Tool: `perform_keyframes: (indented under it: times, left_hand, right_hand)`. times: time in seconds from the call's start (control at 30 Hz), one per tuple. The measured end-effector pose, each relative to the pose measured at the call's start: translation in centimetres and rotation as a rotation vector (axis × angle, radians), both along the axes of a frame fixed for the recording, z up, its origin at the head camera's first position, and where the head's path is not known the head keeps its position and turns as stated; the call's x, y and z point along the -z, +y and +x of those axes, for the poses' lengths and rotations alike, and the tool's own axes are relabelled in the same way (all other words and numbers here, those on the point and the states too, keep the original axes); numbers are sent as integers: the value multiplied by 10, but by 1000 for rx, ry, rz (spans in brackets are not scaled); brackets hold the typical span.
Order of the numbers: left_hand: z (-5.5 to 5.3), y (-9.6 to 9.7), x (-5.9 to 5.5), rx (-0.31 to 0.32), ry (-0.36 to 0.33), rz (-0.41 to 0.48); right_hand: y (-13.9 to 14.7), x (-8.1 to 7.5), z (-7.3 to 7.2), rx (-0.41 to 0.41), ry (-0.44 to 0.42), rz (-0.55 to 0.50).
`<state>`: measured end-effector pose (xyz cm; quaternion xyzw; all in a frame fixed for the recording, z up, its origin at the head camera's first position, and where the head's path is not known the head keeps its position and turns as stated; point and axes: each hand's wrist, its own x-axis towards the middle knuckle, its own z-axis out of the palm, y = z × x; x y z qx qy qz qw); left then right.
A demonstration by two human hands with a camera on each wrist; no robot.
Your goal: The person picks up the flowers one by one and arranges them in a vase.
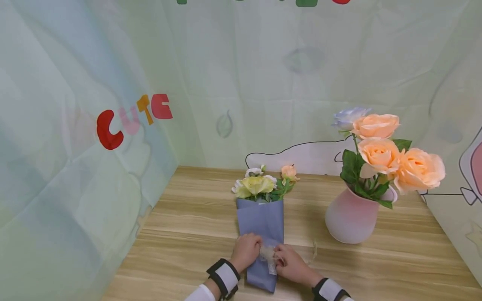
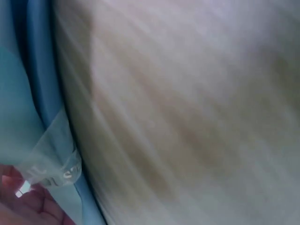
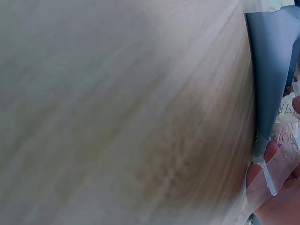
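Observation:
A bouquet wrapped in blue-grey paper lies on the wooden table, with a yellow flower, white ones and a small peach rose showing at its top. Across the lower wrap runs a sheer, whitish printed ribbon, bunched at the front. My left hand pinches the ribbon at the left of the bunch, its fingers curled over the paper. From the other side my right hand grips the ribbon between thumb and fingers. Lettering shows on the ribbon in the right wrist view.
To the right stands a pink-and-white vase holding large peach roses and a pale blue one. A loose ribbon end sticks out beyond my right hand. Printed cloth hangs behind the table and along its sides.

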<state>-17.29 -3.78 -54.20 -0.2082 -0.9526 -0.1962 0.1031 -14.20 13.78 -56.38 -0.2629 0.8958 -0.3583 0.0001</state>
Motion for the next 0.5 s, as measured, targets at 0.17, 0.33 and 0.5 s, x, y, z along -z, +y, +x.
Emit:
perform_keyframes:
  times: [0.17,0.33,0.5]
  left_hand:
    - [-3,-2,-1,20,-28,68]
    - [-7,-5,-6,34,-172,269]
    - [-9,-8,-16,-27,-477,578]
  right_hand:
    - [1,1,0,-16,56,-1]
    - [2,1,0,-27,89,16]
    - [2,0,1,-21,93,18]
